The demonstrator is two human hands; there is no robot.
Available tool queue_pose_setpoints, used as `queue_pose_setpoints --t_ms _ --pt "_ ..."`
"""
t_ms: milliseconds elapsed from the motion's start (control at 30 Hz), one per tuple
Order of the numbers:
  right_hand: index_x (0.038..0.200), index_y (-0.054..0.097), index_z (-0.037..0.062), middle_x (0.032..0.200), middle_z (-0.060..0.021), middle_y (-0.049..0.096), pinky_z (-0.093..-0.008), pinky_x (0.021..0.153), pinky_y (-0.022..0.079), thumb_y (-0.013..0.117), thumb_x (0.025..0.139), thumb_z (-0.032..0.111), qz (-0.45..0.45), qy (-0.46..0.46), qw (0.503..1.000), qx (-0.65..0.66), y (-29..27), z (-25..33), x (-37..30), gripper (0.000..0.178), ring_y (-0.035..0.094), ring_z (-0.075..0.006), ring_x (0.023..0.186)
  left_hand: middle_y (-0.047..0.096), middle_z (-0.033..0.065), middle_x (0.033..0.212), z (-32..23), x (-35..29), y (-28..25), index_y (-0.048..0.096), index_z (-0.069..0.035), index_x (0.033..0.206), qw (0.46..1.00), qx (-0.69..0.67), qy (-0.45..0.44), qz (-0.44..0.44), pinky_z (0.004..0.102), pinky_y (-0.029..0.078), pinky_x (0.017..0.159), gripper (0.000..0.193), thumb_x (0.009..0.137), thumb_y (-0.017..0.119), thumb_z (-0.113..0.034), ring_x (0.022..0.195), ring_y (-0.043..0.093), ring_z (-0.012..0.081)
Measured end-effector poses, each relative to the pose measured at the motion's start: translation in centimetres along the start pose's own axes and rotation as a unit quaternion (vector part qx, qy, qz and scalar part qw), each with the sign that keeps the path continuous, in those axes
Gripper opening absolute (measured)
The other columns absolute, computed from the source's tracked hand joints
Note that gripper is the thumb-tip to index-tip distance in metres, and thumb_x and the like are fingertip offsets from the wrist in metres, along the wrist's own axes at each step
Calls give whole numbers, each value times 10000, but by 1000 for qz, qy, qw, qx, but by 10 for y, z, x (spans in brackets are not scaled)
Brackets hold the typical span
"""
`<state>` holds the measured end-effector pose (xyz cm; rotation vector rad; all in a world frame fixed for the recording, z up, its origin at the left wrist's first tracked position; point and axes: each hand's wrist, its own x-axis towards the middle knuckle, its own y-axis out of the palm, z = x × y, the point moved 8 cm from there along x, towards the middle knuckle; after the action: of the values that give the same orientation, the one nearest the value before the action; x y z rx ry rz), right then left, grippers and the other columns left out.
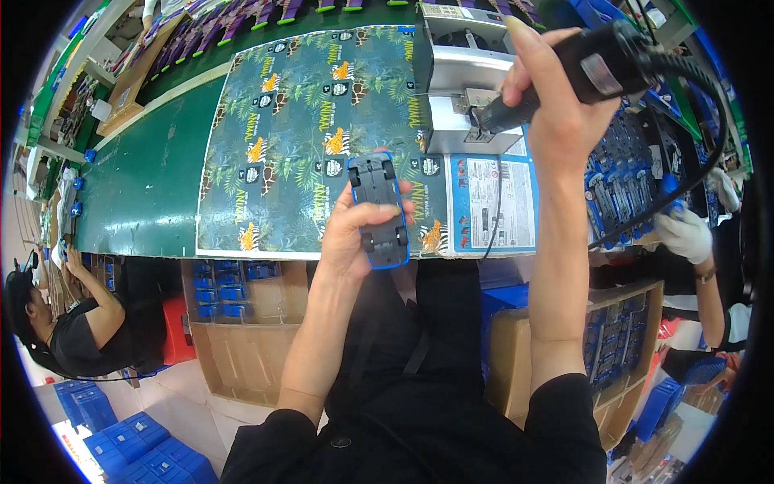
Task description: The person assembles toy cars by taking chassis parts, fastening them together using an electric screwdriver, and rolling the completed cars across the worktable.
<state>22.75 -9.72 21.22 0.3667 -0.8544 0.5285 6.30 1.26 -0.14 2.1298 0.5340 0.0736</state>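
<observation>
My left hand is closed round a toy car with a blue rim, its dark underside and wheels turned up and my thumb across the middle. It is held above the table's front edge. In my right hand is a black electric screwdriver, gripped round its body, with a cable trailing off to the right. Its tip points left, at the front of a silver metal box that looks like a screw feeder. Whether the tip touches it I cannot tell.
Printed animal-pattern sheets cover part of the green table. Many blue and dark toy parts lie at right, near a co-worker's white-gloved hand. Cardboard boxes stand below the table edge. Another person sits at left.
</observation>
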Motion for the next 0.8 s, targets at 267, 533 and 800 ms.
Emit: queue_pose_setpoints --t_ms 267,533,800 --pt "715 611 19 545 -34 539 -259 445 406 741 830 135 20 200 979 -20 5 -22 -6 209 503 -121 416 619 168 1156 -2 11 3 430 -61 1423 998 39 29 -38 502 595 862 687 776 599 98 945 680 301" --pt "919 553 51 669 -52 488 -326 590 411 507 981 238 37 166 968 186 -7 29 -38 202 470 -165 531 604 166 1087 -2 15 5 451 -11 1252 998 -16 62 -17 491 598 849 546 746 621 104 875 686 281" --pt "670 647 8 526 -27 579 -226 499 430 725 843 94 -80 44 996 -16 -14 -7 -2 208 568 -102 461 607 148 1095 -3 11 9 467 -40 1252 998 45 50 -16 417 604 729 544 752 634 91 855 681 254"
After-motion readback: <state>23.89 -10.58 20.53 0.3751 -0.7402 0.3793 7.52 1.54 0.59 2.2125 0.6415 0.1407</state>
